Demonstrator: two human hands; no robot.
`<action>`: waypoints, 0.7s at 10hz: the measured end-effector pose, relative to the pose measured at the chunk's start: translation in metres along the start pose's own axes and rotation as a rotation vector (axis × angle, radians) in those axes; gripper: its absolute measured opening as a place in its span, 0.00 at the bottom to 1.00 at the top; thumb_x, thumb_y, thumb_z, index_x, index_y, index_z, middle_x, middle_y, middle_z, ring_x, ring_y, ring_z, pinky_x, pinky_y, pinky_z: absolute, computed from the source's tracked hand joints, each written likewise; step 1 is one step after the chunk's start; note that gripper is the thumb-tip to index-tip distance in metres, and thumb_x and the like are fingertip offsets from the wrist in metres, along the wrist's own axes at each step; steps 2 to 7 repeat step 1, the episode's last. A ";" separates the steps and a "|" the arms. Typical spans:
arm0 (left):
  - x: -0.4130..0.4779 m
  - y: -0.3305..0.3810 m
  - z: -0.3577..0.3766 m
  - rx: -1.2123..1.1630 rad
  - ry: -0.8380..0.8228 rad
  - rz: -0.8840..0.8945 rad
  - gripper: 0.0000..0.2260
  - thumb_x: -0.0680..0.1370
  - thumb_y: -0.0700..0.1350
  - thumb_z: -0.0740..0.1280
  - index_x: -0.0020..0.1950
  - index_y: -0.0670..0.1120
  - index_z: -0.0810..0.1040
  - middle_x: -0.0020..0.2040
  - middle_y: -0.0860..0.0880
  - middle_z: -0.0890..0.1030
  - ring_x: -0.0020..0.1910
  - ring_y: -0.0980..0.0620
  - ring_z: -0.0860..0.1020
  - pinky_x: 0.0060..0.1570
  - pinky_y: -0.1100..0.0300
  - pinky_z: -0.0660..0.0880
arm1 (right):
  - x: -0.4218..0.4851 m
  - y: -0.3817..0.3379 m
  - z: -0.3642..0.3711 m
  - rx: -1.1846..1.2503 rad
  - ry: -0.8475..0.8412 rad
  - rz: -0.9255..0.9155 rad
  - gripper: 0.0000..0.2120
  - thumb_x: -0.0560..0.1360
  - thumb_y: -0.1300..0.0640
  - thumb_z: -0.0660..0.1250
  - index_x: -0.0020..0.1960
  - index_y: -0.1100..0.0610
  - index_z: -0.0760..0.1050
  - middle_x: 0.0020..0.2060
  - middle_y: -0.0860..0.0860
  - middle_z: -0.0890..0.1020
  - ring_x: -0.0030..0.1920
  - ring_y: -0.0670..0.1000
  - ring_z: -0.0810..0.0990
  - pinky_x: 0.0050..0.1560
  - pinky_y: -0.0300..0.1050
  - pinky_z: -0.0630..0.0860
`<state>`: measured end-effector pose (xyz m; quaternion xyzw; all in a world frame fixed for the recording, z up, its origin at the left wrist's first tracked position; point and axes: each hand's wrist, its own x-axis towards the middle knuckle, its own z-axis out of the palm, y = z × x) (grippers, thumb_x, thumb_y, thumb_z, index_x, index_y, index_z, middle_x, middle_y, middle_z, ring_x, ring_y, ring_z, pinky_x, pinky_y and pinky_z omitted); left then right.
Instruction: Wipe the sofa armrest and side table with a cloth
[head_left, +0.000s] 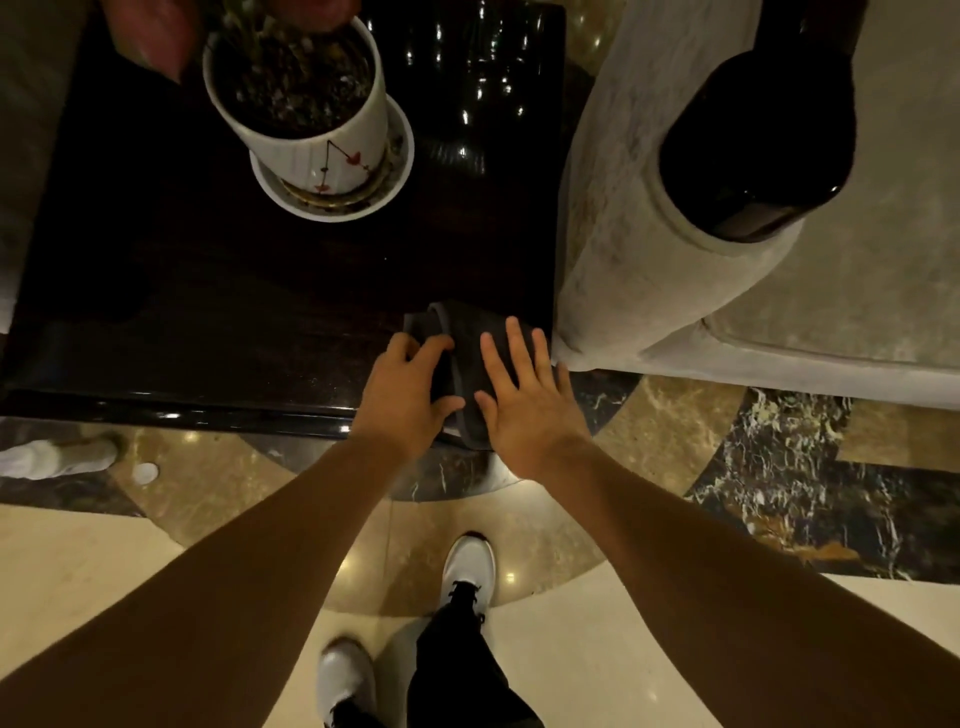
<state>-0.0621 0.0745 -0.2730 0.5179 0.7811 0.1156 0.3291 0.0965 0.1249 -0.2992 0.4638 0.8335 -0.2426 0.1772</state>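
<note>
A dark grey folded cloth (464, 347) lies at the near right corner of the glossy dark wooden side table (208, 312), hanging a little over its front edge. My left hand (402, 392) rests on the cloth's left part with fingers curled over a fold. My right hand (524, 400) lies flat on the cloth's right part, fingers spread. The pale beige sofa armrest (623, 208) stands just right of the table, capped by a dark rounded wooden end (758, 140).
A white plant pot (317, 140) on a white saucer (395, 171) stands at the table's far middle. The floor is polished marble (779, 493) in several colours. My white shoes (467, 564) are below the hands. Another sofa's edge (26, 156) is at far left.
</note>
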 end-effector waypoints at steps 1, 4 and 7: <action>0.001 0.016 -0.027 0.098 -0.152 -0.025 0.33 0.72 0.46 0.74 0.75 0.50 0.66 0.69 0.42 0.70 0.66 0.40 0.71 0.67 0.47 0.70 | 0.012 -0.004 -0.046 -0.073 -0.233 0.056 0.34 0.83 0.47 0.54 0.80 0.44 0.36 0.81 0.50 0.34 0.81 0.61 0.37 0.78 0.64 0.45; 0.001 0.016 -0.027 0.098 -0.152 -0.025 0.33 0.72 0.46 0.74 0.75 0.50 0.66 0.69 0.42 0.70 0.66 0.40 0.71 0.67 0.47 0.70 | 0.012 -0.004 -0.046 -0.073 -0.233 0.056 0.34 0.83 0.47 0.54 0.80 0.44 0.36 0.81 0.50 0.34 0.81 0.61 0.37 0.78 0.64 0.45; 0.001 0.016 -0.027 0.098 -0.152 -0.025 0.33 0.72 0.46 0.74 0.75 0.50 0.66 0.69 0.42 0.70 0.66 0.40 0.71 0.67 0.47 0.70 | 0.012 -0.004 -0.046 -0.073 -0.233 0.056 0.34 0.83 0.47 0.54 0.80 0.44 0.36 0.81 0.50 0.34 0.81 0.61 0.37 0.78 0.64 0.45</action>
